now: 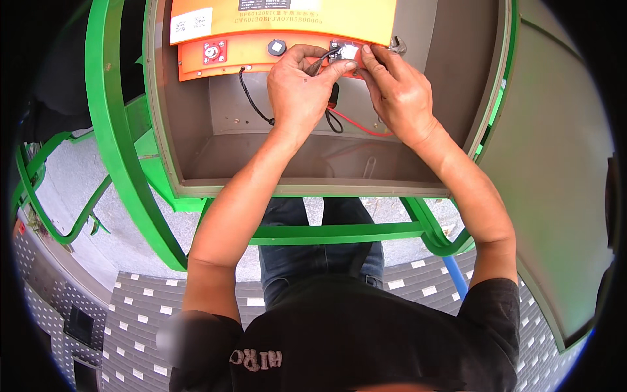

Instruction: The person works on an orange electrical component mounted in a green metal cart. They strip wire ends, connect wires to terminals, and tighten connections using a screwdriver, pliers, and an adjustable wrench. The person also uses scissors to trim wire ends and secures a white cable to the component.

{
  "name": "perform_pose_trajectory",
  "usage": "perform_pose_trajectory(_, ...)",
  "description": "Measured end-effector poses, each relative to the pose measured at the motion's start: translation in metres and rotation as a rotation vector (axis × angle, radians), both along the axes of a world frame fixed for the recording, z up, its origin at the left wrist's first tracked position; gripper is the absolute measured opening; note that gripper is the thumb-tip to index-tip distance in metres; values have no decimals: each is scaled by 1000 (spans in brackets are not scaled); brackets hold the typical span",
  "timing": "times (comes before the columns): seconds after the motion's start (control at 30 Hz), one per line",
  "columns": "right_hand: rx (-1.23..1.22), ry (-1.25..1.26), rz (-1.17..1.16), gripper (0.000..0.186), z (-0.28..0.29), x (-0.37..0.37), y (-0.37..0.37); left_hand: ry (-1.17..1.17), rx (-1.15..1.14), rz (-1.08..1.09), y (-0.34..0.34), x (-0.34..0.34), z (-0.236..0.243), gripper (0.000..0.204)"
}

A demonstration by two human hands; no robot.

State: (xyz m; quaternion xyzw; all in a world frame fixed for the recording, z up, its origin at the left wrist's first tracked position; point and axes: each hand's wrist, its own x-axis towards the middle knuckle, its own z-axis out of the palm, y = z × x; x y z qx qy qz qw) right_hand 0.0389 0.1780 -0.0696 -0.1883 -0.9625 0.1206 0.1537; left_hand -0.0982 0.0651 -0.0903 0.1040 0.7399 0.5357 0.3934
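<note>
Both my hands work at the front edge of an orange battery pack [294,60] inside a grey-brown metal box. My left hand [299,91] is closed in a pinch on a black cable [332,51], beside a terminal with a whitish piece [349,51]. On the other side of that terminal, my right hand [403,97] has its thumb and fingers pressed together; what they grip is hidden. A red wire [366,129] and a black cable loop [335,123] hang below my fingers. Just beyond my right fingers is a dark metal piece [397,46].
The metal box [313,189] has a raised front rim. Green tube framing [339,232] surrounds it, and a large panel [562,150] stands at the right. On the pack are a red-framed socket [213,51] and a round black fitting [277,47]; a black braided cord [251,98] hangs from it.
</note>
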Motion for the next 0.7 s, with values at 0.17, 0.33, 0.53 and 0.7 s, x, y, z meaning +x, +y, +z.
perform_pose_trajectory(0.17, 52, -10, 50, 42, -1, -3, 4, 42, 14, 29, 5, 5, -5, 35)
perform_pose_trajectory(0.33, 114, 22, 35, 43, -5, -5, 1, -23, 124, 91, 8, 6, -1, 27)
perform_pose_trajectory(0.53, -347, 136, -383, 35, -6, 0, -16, 1, 75, 49, 9, 5, 12, 20)
perform_pose_trajectory(0.7, -315, -311, -241, 41, 10, -6, -9, 42, 23, 10, 10, 5, 13, 20)
